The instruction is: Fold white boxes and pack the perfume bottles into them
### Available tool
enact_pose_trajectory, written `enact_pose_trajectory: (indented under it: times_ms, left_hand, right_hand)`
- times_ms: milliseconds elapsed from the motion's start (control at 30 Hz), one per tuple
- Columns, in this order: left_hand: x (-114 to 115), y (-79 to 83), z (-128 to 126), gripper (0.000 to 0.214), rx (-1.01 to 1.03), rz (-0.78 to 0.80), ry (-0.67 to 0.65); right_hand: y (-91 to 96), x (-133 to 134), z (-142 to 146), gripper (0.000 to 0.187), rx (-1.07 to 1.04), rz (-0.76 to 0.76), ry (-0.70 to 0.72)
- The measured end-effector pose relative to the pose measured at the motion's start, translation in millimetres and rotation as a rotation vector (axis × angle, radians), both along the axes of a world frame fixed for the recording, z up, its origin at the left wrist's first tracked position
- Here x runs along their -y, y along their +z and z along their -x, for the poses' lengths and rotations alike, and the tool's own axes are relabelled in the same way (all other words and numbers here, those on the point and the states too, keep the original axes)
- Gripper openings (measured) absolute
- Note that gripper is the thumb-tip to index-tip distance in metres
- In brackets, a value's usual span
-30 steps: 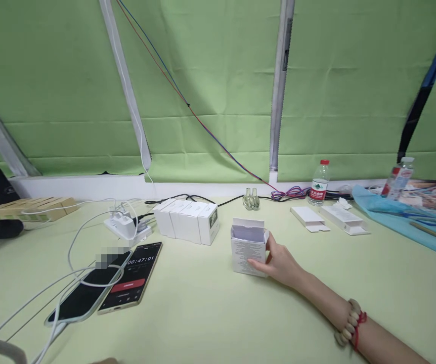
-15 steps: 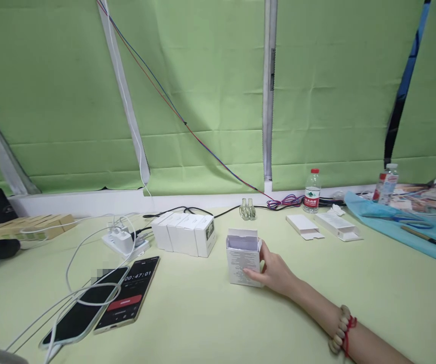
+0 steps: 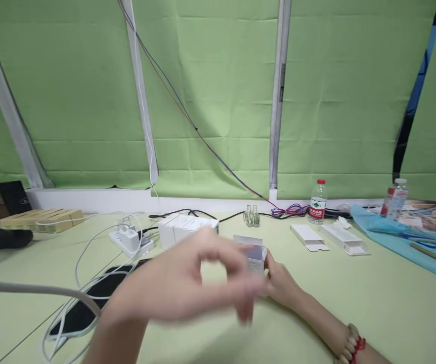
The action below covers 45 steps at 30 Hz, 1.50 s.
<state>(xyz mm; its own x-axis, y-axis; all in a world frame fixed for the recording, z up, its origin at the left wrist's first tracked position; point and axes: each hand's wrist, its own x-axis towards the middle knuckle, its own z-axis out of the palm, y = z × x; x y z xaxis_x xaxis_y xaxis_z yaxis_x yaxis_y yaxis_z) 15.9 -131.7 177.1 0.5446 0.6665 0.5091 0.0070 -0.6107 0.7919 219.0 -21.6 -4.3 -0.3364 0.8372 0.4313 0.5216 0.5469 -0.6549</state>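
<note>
A small white carton [image 3: 255, 257] with its top flap up stands on the pale green table [image 3: 373, 303]. My right hand [image 3: 280, 282] is wrapped round its right side and holds it upright. My left hand [image 3: 195, 280] is raised in front of the carton and hides most of it. It is smeared by motion, with fingers loosely curled and nothing seen in them. A beaded bracelet with a red cord [image 3: 350, 346] sits on my right wrist.
A row of white boxes [image 3: 182, 228], a charger block [image 3: 131, 237] with white cables and two phones [image 3: 92, 298] lie at left. Two small glass bottles [image 3: 252, 216], a water bottle [image 3: 317, 201], flat white cartons [image 3: 330, 237] and a blue cloth [image 3: 411, 237] lie behind and right.
My left hand has come up from the lower left and now sweeps in front of the carton. The right hand keeps its hold on the carton.
</note>
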Motion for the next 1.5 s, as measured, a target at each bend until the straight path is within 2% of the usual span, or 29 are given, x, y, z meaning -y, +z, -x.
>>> enact_pose_trajectory:
  times_ms: [33,100,133,233,367,500,600,733,800,933,1267,1500]
  left_hand:
    - [-12,10.7,0,0.027,-0.103,0.035,-0.056]
    - [-37,27.6,3,0.036,0.099,0.067,-0.032]
    - [-48,32.8,6,0.037,0.211,0.137,-0.015]
    - [-70,36.7,16,0.034,0.501,0.342,0.036]
    - [-76,35.0,21,0.029,0.769,0.559,0.069]
    - [-74,37.2,17,0.031,0.852,0.649,0.108]
    - [-73,35.1,13,0.032,0.926,0.598,0.135]
    - [-73,27.1,7,0.037,1.14,0.42,0.211]
    - [-73,23.7,5,0.039,1.181,0.335,0.241]
    - [-70,20.7,1,0.044,1.152,0.23,0.255]
    - [-66,20.8,1,0.051,1.11,0.143,0.257]
    - [-74,11.3,-12,0.054,0.916,-0.009,0.186]
  right_hand:
    - [-0.4,0,0,0.06,0.0,0.002,0.0]
    - [-1.0,1,0,0.058,0.006,0.011,-0.004]
    - [-1.2,1,-1,0.058,0.011,0.016,-0.006]
    - [-1.4,2,-1,0.057,0.026,0.03,-0.009]
    - [-1.5,2,-2,0.059,0.039,0.033,-0.017]
    - [-2.5,2,-2,0.057,0.046,0.048,-0.02]
    - [-3.3,2,-2,0.056,0.042,0.054,-0.035]
    - [-2.4,3,-2,0.054,0.043,0.064,-0.031]
    - [-1.6,3,-2,0.054,0.043,0.078,-0.034]
    - [-1.8,3,-3,0.055,0.05,0.075,-0.049]
    - [-5.2,1,-4,0.058,0.043,0.065,-0.055]
    - [-5.5,-2,-7,0.053,0.04,0.067,-0.056]
